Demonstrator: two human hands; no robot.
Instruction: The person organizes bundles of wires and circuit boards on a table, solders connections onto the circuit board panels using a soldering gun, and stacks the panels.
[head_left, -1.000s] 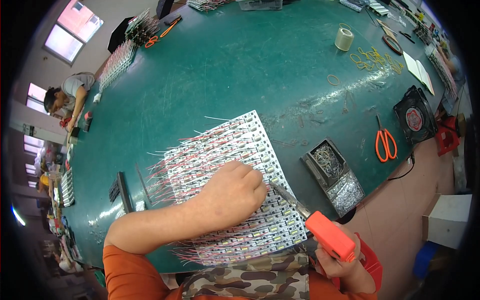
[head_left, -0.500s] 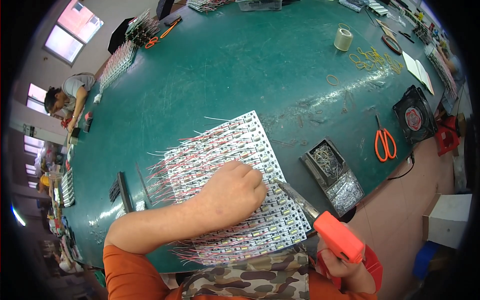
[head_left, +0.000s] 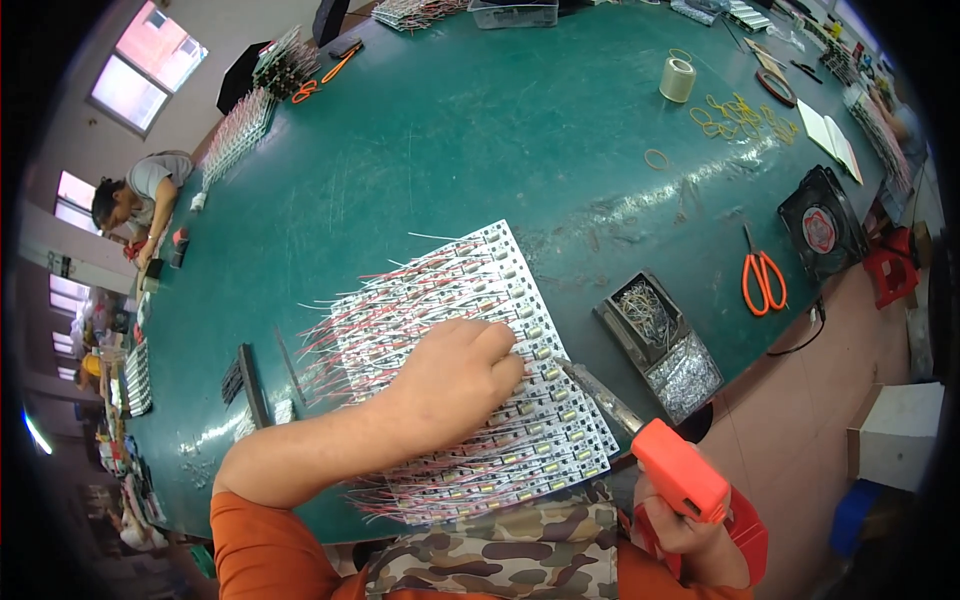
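Observation:
A white panel of circuit boards [head_left: 535,335] lies on the green table in front of me, with rows of small components and many thin red and white wires spreading off its left side. Over its middle is my left hand [head_left: 462,370], curled with the fingertips turned down; whatever they pinch is hidden beneath the knuckles. My right hand [head_left: 678,525] grips the red handle of a soldering iron [head_left: 682,472]. The iron's dark tip reaches the panel's right part, a short way right of my left fingers; contact with a solder point cannot be made out.
Right of the panel stands a dark box [head_left: 650,330] of wire bits with crumpled foil. Orange-handled scissors [head_left: 763,280] and a black fan [head_left: 825,228] lie beyond. Farther off are a tape roll [head_left: 677,80] and yellow rubber bands [head_left: 735,117]. Another person [head_left: 150,195] works at far left.
My left hand has drawn slightly left, and the iron's tip has shifted a little right along the panel. The view has also shifted slightly.

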